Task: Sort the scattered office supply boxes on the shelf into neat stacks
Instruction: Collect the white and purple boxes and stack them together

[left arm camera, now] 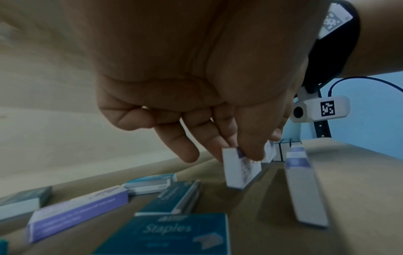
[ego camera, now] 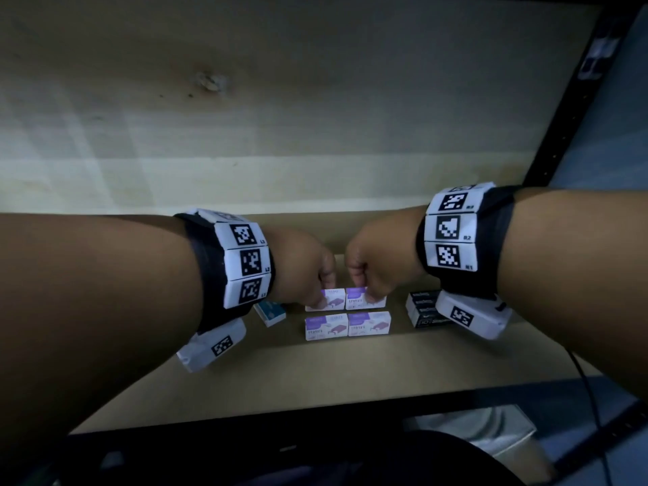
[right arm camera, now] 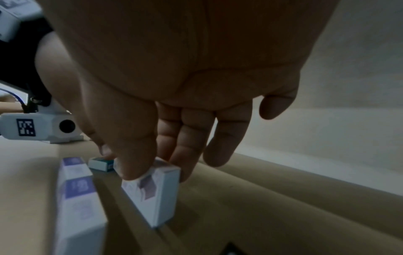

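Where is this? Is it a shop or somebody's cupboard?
Probably a storage shelf for office supplies, though I can't tell shop from cupboard. Purple staples boxes stand in rows on a brown shelf board held by a black metal upright.

Both forearms reaching forward, left hand point(ego camera: 308, 268) and right hand point(ego camera: 375, 264) side by side, fingers pinching downward.

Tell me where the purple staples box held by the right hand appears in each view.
Head: purple staples box, centre, rear right of four, under the right hand.
Left wrist: mostly hidden behind the left hand's thumb.
Right wrist: centre, pinched at its top.
Shared landmark: the front pair of purple boxes.
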